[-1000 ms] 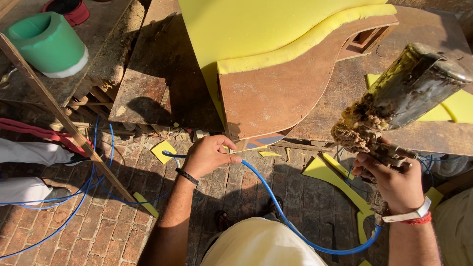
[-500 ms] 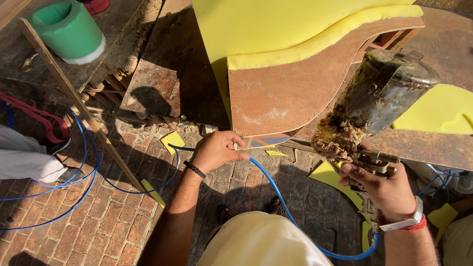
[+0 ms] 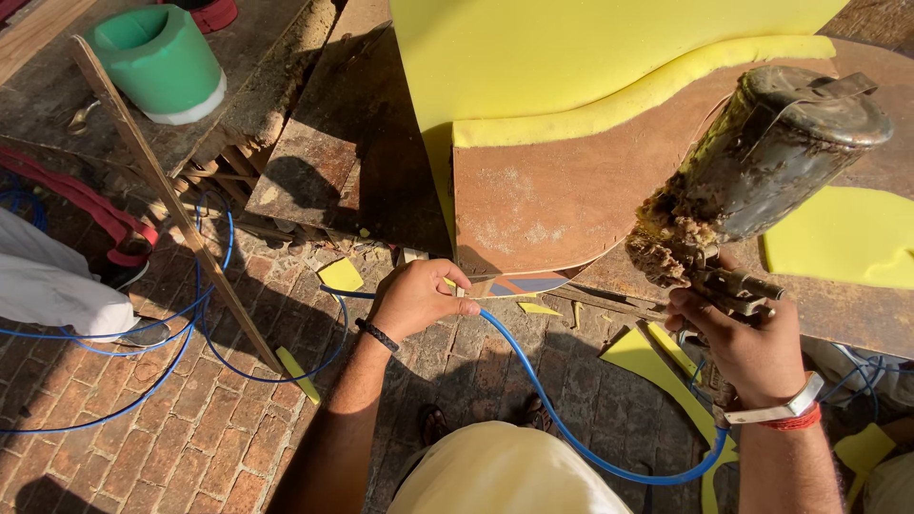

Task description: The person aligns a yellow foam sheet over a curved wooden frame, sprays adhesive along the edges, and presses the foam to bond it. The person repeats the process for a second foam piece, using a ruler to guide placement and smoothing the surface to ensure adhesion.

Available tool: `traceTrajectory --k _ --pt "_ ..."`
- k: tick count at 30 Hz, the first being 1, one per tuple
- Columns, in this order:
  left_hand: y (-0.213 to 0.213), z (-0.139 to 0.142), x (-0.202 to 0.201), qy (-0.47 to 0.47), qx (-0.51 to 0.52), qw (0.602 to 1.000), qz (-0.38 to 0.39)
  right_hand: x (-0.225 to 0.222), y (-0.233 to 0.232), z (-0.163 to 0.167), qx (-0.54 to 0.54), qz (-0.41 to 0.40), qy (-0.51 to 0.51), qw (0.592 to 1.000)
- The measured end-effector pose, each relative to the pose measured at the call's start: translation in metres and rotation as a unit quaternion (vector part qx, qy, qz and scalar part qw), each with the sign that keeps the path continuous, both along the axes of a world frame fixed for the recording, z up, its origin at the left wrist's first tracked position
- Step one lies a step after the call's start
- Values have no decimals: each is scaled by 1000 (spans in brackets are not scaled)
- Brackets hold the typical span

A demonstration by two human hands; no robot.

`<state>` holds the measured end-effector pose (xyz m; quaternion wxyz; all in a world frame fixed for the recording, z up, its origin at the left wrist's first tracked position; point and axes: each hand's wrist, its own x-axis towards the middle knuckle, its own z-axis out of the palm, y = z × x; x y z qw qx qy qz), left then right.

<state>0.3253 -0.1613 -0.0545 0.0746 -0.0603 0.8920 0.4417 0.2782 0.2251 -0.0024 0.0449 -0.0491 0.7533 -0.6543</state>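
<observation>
While gripping the edge of one brown board (image 3: 562, 205) at its lower rim, left hand (image 3: 416, 300) pinched shut on that edge, thumb and fingers closed tight. Right hand (image 3: 747, 347), right of the board, wrapped fully around the handle of one crusted spray gun (image 3: 752, 176), cup tilted up over the board's right end. One blue hose (image 3: 543, 400) running below the board, from beside the left hand down and round to the gun. One large yellow foam (image 3: 571, 67) sheet standing on top of the board. About six yellow foam scraps (image 3: 341, 276) scattered on the brick below the board. One green tub (image 3: 157, 62) well left of the board, up top. One wooden strip (image 3: 171, 205) leaning left of the board.
</observation>
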Motion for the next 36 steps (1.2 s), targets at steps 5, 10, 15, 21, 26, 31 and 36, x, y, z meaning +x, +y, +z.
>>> traceTrajectory --k 5,10,15,21,26,31,36 --pt "-1 1 -7 10 8 1000 -1 -12 1 6 -23 -13 58 998" --pt "6 3 -8 9 50 999 -15 -9 32 12 90 -102 66 989" --pt "26 3 -14 -16 -8 999 -37 -5 56 11 114 -86 44 989" --pt "37 7 -27 23 52 998 -33 -33 64 18 64 -157 103 980" --pt "48 15 -28 -17 -9 999 -29 -49 91 28 30 -153 55 986" --pt "63 27 -30 -30 -15 999 -12 -80 120 24 27 -156 117 980" --pt "90 32 -49 -9 7 1000 5 -139 156 24 -19 -194 112 974"
